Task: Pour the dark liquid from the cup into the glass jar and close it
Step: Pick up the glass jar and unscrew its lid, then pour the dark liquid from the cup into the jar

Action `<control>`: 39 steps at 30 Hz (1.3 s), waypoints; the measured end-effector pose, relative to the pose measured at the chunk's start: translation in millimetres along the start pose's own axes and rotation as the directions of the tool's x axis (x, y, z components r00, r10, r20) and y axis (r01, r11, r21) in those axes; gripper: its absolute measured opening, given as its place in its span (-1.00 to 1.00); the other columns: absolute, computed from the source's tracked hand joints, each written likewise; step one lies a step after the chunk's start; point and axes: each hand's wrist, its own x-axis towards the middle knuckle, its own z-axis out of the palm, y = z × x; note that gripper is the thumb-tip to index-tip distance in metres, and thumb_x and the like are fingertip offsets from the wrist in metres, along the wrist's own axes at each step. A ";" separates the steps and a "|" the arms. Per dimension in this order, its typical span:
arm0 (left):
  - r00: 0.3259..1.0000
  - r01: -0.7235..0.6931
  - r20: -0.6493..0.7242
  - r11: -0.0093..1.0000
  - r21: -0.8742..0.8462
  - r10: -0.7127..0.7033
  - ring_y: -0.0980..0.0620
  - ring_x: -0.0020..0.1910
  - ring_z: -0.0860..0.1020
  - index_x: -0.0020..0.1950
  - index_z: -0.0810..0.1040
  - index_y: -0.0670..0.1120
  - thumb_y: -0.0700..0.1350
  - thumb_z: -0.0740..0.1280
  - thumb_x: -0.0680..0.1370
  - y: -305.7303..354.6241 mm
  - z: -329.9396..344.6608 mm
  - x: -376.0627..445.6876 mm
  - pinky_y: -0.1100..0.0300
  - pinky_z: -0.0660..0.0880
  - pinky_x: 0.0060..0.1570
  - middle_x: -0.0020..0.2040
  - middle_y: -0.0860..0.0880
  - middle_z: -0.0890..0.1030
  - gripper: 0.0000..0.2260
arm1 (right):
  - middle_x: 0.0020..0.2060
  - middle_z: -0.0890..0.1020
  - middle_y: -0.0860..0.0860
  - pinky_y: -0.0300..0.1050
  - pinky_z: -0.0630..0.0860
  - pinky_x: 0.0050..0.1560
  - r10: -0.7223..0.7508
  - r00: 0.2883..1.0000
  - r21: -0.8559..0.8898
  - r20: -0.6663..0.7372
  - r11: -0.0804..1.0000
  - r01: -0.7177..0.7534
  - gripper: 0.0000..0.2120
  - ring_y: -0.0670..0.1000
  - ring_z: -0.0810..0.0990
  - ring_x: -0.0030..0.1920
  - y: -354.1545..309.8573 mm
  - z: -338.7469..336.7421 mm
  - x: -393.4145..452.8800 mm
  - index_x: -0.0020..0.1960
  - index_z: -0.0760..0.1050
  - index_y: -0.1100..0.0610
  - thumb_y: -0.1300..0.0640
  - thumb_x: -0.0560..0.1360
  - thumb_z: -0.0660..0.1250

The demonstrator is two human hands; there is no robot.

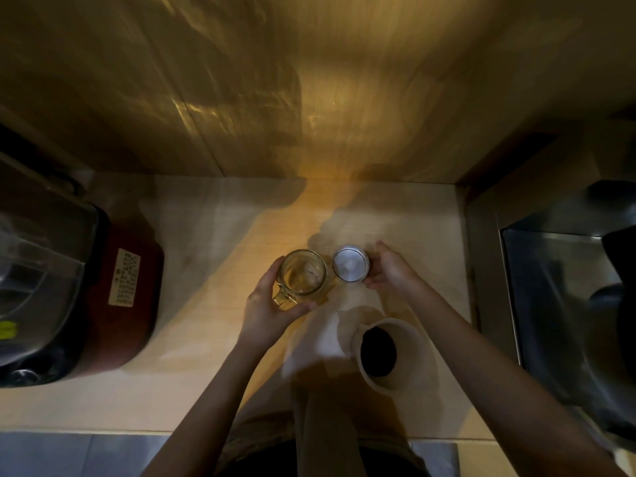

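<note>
A clear glass jar (302, 273) with a side handle stands open and upright on the wooden counter (192, 390). My left hand (272, 308) wraps around its near left side and handle. Just to the jar's right sits a round silver lid (350, 265), top up, and my right hand (390, 270) curls around its right edge. Nearer to me, a pale cup (409, 352) holds dark liquid (378, 351); neither hand touches it.
A red and black cooker with a clear lid (69, 287) fills the counter's left side. A steel sink (564, 304) with dark cookware lies to the right. A wooden wall (309, 98) closes the back.
</note>
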 end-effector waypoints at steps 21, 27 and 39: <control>0.989 0.027 -0.147 0.999 -0.026 -0.030 -0.13 0.17 0.49 0.22 0.46 -0.18 0.00 0.18 0.55 -7.4 5.2 -34.5 0.12 0.37 0.07 0.20 -0.21 0.55 -0.66 | -0.19 0.61 0.13 -0.19 0.45 -0.27 -0.220 0.932 0.268 -0.287 0.916 0.299 -0.75 0.06 0.56 -0.21 85.8 -39.0 -122.5 0.08 0.53 0.27 0.14 0.59 0.17; 0.988 0.090 -0.114 0.992 -0.089 -0.100 -0.16 0.03 0.52 0.13 0.49 -0.22 0.01 0.14 0.57 -9.0 9.2 -22.8 0.09 0.39 -0.04 0.07 -0.24 0.60 -0.66 | -0.17 0.58 0.03 -0.19 0.42 -0.11 -0.383 0.842 0.137 -0.379 0.877 0.461 -0.81 -0.01 0.52 -0.11 140.7 -15.1 -141.7 -0.03 0.55 0.19 0.07 0.54 0.30; 1.000 0.006 0.009 0.998 -0.061 -0.005 -0.05 -0.06 0.49 0.00 0.51 -0.23 -0.01 0.11 0.58 -14.5 1.4 -22.8 0.16 0.31 -0.06 -0.08 -0.08 0.58 -0.68 | -0.51 0.27 0.08 -0.43 0.32 -0.46 -0.362 0.782 0.249 -0.507 0.807 0.535 -0.57 -0.14 0.26 -0.54 150.1 7.7 -136.9 -0.48 0.30 0.18 0.17 0.52 0.31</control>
